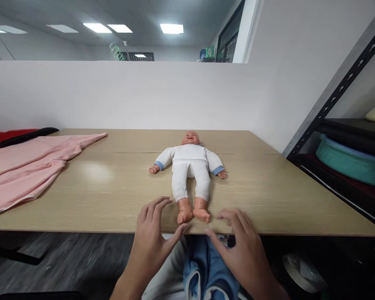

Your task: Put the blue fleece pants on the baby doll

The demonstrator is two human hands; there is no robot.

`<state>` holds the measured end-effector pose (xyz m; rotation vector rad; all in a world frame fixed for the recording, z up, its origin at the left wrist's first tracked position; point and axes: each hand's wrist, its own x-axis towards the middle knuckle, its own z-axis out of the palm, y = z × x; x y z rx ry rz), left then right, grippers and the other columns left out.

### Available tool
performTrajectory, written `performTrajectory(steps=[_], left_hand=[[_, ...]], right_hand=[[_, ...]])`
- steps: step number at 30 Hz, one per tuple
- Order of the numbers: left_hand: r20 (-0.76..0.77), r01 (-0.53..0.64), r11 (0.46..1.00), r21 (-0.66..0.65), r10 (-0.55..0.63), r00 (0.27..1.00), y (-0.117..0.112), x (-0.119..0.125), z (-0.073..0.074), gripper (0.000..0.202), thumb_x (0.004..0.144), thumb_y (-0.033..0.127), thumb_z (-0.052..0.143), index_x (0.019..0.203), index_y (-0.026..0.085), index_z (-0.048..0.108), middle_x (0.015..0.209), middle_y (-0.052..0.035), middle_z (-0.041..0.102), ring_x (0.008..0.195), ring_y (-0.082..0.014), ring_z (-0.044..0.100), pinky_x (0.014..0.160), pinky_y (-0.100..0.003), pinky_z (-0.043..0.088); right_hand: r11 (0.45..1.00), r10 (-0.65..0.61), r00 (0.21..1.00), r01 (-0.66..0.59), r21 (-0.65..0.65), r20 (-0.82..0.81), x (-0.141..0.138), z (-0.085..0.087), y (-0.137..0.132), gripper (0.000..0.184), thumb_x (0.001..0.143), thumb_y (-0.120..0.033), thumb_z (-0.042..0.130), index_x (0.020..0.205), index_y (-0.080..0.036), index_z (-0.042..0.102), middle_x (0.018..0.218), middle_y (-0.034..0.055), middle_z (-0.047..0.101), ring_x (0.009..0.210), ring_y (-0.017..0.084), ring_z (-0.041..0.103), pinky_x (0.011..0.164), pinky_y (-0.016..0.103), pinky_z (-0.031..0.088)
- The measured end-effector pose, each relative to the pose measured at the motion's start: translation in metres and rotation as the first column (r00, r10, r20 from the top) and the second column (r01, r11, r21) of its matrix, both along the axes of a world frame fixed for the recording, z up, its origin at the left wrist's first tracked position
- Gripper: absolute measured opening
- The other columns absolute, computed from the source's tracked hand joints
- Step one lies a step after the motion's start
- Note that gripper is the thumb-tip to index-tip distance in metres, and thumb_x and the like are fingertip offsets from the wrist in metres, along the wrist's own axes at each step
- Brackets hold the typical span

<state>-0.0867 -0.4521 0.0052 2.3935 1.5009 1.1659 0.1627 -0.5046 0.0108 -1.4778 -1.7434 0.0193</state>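
A baby doll (191, 171) lies on its back on the wooden table (112, 183), head toward the wall and feet near the front edge. It wears a white top and white trousers with blue cuffs at the wrists. My left hand (154, 233) is just left of the doll's feet, thumb and fingers apart, holding nothing. Right of the feet, my right hand (236, 241) is likewise spread with nothing in it. Below the table edge, a small blue denim garment (206, 264) with white trim rests on my lap between my forearms.
Pink cloth (34, 164) is spread at the table's left, beside a red and black item (18, 135). To the right stands a black metal shelf (340, 89) with a teal round container (351, 162). A white wall (143, 93) closes off the back.
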Motion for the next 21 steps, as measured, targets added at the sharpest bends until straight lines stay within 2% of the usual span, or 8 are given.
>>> performTrajectory(steps=[3,6,11,14,16,18,19,21], left_hand=[[0.006,-0.034,0.998,-0.044,0.034,0.999,0.017,0.002,-0.001,0.060,0.093,0.055,0.076,0.140,0.026,0.052,0.138,-0.0087,0.066,0.129,-0.0319,0.058,0.109,-0.052,0.049],[0.029,-0.056,0.995,-0.088,0.059,0.998,0.028,0.002,-0.002,0.061,0.091,0.060,0.077,0.137,0.027,0.054,0.135,-0.0083,0.067,0.125,-0.0324,0.061,0.105,-0.052,0.050],[0.053,-0.086,0.988,-0.129,0.093,0.994,0.047,0.001,-0.003,0.056,0.091,0.060,0.077,0.132,0.026,0.058,0.126,-0.0077,0.070,0.115,-0.0316,0.065,0.100,-0.050,0.051],[0.068,-0.065,0.991,-0.119,0.073,0.995,0.053,0.001,-0.001,0.052,0.093,0.057,0.076,0.131,0.026,0.059,0.126,-0.0077,0.070,0.116,-0.0312,0.065,0.100,-0.049,0.052],[0.089,-0.030,0.998,-0.053,0.034,0.995,0.048,0.003,0.000,0.050,0.094,0.051,0.077,0.133,0.026,0.058,0.132,-0.0082,0.068,0.122,-0.0309,0.063,0.105,-0.049,0.050],[0.129,-0.002,0.998,0.061,-0.006,0.992,0.033,0.008,-0.002,0.048,0.095,0.038,0.078,0.137,0.025,0.058,0.135,-0.0090,0.067,0.127,-0.0294,0.061,0.110,-0.046,0.048],[0.158,0.016,0.992,0.128,-0.037,0.987,0.021,0.011,-0.006,0.047,0.095,0.030,0.077,0.137,0.024,0.058,0.133,-0.0094,0.068,0.127,-0.0280,0.061,0.109,-0.044,0.048],[0.211,0.095,0.960,0.262,-0.153,0.965,-0.005,0.022,-0.020,0.036,0.094,0.015,0.070,0.129,0.020,0.061,0.116,-0.0088,0.072,0.113,-0.0242,0.066,0.100,-0.039,0.051]], right_hand=[[0.998,-0.045,0.999,0.043,0.045,0.030,0.004,0.000,0.030,0.033,0.096,-0.043,0.078,0.119,-0.025,0.061,0.119,0.0083,0.068,0.112,0.030,0.065,0.094,0.043,0.055],[0.998,-0.055,0.998,0.054,0.032,0.033,0.014,-0.005,0.050,0.034,0.093,-0.045,0.082,0.112,-0.025,0.062,0.111,0.0057,0.069,0.103,0.029,0.067,0.087,0.041,0.055],[0.996,-0.062,0.996,0.058,0.062,0.059,0.027,-0.011,0.067,0.027,0.095,-0.042,0.082,0.106,-0.025,0.064,0.105,0.0032,0.069,0.099,0.026,0.067,0.086,0.040,0.053],[0.993,-0.086,0.995,0.081,0.089,0.048,0.028,-0.011,0.072,0.025,0.095,-0.040,0.082,0.106,-0.025,0.065,0.103,0.0032,0.070,0.095,0.026,0.066,0.085,0.041,0.053],[0.985,-0.092,0.995,0.085,0.149,0.040,0.028,-0.013,0.068,0.024,0.096,-0.036,0.081,0.110,-0.024,0.064,0.105,0.0048,0.070,0.096,0.026,0.065,0.087,0.043,0.053],[0.962,-0.076,0.996,0.064,0.266,0.036,0.032,-0.020,0.053,0.021,0.098,-0.027,0.075,0.115,-0.022,0.063,0.107,0.0071,0.069,0.099,0.027,0.065,0.090,0.044,0.053],[0.940,-0.051,0.998,0.035,0.340,0.039,0.035,-0.026,0.042,0.018,0.099,-0.022,0.071,0.115,-0.021,0.062,0.107,0.0076,0.068,0.100,0.026,0.065,0.090,0.044,0.054],[0.879,0.029,0.997,-0.057,0.473,0.066,0.046,-0.044,0.016,0.014,0.097,-0.012,0.064,0.110,-0.019,0.062,0.100,0.0054,0.066,0.092,0.022,0.065,0.085,0.040,0.055]])
